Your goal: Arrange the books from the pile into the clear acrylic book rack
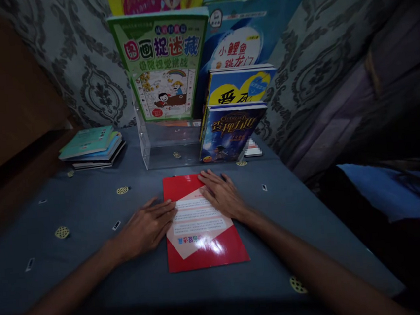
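A red book [219, 253] with a pale slanted text panel lies flat on the table in front of me, its print upside down to me. My left hand [148, 228] rests at its left edge, fingertips touching the cover and fingers stretched out. Across the upper right of the same book lies my right hand [223, 193], flat with its fingers extended. Neither hand grips anything. Just beyond the book stands a clear plastic book rack [168, 154]. A green picture book [165, 62] leans in its upper left part, and a dark blue book [232, 133] stands at its lower right.
A small stack of books [90, 144] lies at the back left. The table is covered with a grey-blue tablecloth [94, 267] patterned with pineapples. A patterned curtain [95, 84] hangs behind the rack. Blue cloth [395, 189] shows beyond the table's right edge.
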`<state>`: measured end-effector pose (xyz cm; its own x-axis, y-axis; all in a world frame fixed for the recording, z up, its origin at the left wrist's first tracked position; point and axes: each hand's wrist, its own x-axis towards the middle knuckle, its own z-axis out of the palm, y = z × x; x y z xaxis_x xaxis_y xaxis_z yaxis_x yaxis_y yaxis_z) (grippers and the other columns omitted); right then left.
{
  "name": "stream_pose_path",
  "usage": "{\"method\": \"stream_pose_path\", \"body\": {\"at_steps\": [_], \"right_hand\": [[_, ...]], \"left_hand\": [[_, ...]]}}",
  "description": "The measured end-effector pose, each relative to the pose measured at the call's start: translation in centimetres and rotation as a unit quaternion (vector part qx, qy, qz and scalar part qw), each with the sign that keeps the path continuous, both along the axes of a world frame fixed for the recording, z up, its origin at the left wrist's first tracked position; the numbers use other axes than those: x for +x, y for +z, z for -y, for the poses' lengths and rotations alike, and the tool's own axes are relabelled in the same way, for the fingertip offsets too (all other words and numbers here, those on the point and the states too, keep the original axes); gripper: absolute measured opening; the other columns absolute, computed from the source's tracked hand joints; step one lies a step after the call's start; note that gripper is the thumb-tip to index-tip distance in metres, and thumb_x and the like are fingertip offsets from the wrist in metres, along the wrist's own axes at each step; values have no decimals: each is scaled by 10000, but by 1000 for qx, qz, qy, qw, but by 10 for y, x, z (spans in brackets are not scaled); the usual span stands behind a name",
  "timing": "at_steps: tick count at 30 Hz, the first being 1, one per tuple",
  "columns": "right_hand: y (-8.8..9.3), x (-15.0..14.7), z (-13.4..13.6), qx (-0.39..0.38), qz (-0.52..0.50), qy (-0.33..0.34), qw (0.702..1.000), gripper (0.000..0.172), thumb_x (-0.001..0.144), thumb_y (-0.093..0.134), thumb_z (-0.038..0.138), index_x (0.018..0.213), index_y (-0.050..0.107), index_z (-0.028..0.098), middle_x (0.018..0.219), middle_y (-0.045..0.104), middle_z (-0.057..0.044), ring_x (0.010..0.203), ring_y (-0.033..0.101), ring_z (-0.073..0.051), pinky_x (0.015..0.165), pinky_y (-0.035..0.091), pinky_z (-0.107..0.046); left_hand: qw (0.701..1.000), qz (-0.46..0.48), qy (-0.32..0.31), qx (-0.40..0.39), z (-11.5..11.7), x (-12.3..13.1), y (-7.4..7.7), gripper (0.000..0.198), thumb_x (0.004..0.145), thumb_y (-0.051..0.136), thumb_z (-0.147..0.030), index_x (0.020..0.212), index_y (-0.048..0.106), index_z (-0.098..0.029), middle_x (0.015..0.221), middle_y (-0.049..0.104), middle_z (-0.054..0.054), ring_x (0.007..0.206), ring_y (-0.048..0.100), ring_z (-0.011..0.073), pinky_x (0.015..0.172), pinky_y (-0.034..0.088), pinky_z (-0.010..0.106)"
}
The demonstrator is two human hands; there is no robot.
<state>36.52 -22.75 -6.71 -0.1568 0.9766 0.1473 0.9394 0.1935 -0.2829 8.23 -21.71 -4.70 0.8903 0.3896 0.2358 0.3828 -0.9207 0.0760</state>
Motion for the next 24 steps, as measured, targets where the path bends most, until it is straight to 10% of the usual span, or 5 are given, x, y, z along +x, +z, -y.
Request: {"method": "stream_pose_path", "body": {"at_steps": [24], "right_hand": [[2, -2, 1, 2, 8, -5, 1000, 506, 995, 348, 350, 1449, 490, 176, 1547, 430, -121, 1469, 326, -265, 1171, 236, -565]], "left_hand": [[999, 11, -42, -22, 50, -15, 6, 368, 997, 434, -204, 1330, 591, -185, 1361, 630, 100, 1290, 577, 219, 1138, 429, 455]]}}
